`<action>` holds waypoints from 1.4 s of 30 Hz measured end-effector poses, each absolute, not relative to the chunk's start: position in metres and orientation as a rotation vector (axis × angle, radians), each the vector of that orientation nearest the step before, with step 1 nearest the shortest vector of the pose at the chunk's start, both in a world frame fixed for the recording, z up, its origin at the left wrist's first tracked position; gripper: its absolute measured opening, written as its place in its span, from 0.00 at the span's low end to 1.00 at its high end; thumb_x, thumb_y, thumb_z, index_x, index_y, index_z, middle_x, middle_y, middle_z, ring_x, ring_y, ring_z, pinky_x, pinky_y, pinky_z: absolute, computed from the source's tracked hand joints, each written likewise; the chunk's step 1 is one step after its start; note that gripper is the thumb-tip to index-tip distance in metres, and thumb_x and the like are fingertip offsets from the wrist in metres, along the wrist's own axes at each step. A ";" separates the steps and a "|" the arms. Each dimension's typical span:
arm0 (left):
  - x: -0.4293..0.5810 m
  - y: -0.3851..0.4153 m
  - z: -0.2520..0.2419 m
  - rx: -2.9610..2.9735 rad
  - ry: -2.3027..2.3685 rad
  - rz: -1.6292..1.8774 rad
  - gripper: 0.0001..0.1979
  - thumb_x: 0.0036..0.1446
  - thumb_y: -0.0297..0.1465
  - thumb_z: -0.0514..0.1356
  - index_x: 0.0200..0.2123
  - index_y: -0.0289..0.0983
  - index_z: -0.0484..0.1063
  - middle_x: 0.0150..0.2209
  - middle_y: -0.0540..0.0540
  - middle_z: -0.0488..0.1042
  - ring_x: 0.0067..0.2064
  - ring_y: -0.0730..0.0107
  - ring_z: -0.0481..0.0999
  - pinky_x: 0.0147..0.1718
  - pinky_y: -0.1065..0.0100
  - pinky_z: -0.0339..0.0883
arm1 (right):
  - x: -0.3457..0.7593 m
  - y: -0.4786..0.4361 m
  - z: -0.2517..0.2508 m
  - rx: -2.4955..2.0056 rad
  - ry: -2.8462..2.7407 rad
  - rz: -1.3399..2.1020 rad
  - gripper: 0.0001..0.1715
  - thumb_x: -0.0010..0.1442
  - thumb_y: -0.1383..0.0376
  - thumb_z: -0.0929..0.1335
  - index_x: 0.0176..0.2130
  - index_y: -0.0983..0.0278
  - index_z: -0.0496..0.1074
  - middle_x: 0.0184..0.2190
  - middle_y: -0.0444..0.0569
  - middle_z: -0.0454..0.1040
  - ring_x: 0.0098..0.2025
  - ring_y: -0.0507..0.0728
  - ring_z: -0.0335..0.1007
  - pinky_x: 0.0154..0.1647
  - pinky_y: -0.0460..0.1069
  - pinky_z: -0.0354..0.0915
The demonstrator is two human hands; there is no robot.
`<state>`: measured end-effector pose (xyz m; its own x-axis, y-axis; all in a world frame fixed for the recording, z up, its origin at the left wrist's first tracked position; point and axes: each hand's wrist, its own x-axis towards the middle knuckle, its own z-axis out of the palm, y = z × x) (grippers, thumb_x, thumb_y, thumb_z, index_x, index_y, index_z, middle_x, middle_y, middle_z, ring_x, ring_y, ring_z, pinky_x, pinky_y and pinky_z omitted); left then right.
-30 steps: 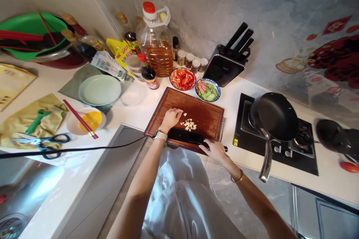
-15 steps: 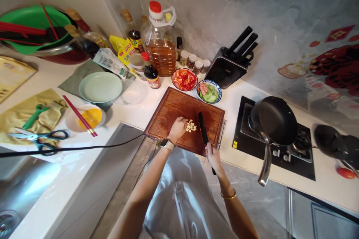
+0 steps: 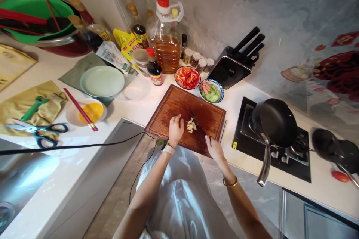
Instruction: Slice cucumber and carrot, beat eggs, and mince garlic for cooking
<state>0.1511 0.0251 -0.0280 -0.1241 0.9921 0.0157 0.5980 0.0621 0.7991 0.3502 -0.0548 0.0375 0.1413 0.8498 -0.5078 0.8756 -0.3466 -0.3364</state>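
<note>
My right hand (image 3: 215,147) is wrapped round the handle of a black knife (image 3: 198,121), its blade turned edge-down beside a small pile of chopped, pale pieces that look like garlic (image 3: 191,125). On the pile's left, my left hand (image 3: 176,127) hovers over or rests on the board, fingers loosely bent and apart, with nothing visible in them. Under both lies a brown wooden cutting board (image 3: 165,110), wet in patches. Just beyond the board stand a bowl of sliced red pepper (image 3: 187,77) and a patterned bowl (image 3: 211,91) with green slices and pink pieces.
Right of the board, a black pan (image 3: 276,123) sits on the gas hob (image 3: 241,134). A knife block (image 3: 230,69) and a large oil bottle (image 3: 166,52) stand behind. To the left are a pale plate (image 3: 102,81), an egg bowl (image 3: 92,114) with chopsticks, and scissors (image 3: 42,130).
My left hand has drawn back left from the chopped pieces and its fingers have loosened. The knife has turned from blade flat to edge-down and moved left toward the pile.
</note>
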 end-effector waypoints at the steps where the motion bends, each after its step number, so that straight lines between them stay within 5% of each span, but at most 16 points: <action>1: 0.146 0.031 -0.026 1.558 1.786 0.955 0.18 0.65 0.32 0.53 0.55 0.33 0.71 0.48 0.35 0.74 0.50 0.58 0.73 0.53 0.57 0.68 | 0.353 -0.046 0.041 2.278 1.776 -0.977 0.30 0.72 0.52 0.53 0.41 0.66 0.74 0.37 0.57 0.80 0.41 0.59 0.78 0.43 0.49 0.66; 6: 0.142 0.070 -0.020 1.406 1.683 0.984 0.18 0.63 0.40 0.57 0.47 0.34 0.77 0.39 0.41 0.78 0.36 0.67 0.75 0.41 0.66 0.71 | 0.348 -0.018 0.054 2.134 1.810 -0.947 0.30 0.73 0.54 0.52 0.42 0.67 0.75 0.40 0.59 0.80 0.45 0.60 0.78 0.45 0.49 0.65; 16: 0.164 0.095 -0.015 1.284 1.639 0.826 0.15 0.57 0.39 0.62 0.43 0.37 0.78 0.32 0.48 0.79 0.32 0.70 0.75 0.36 0.71 0.68 | 0.317 -0.035 0.035 2.169 1.693 -1.011 0.36 0.74 0.56 0.48 0.45 0.71 0.76 0.41 0.62 0.80 0.45 0.61 0.79 0.45 0.50 0.67; 42: 0.147 0.085 -0.006 1.373 1.697 0.768 0.13 0.60 0.43 0.57 0.38 0.40 0.72 0.34 0.48 0.79 0.37 0.66 0.78 0.39 0.70 0.67 | 0.323 -0.040 0.042 2.096 1.822 -1.006 0.33 0.74 0.55 0.49 0.48 0.67 0.74 0.42 0.58 0.80 0.44 0.59 0.79 0.45 0.48 0.67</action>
<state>0.1473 0.0847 -0.0063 -0.0864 0.9739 -0.2099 0.4854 0.2252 0.8448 0.3228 -0.0400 0.0418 0.0157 0.8043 -0.5940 0.9312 -0.2281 -0.2844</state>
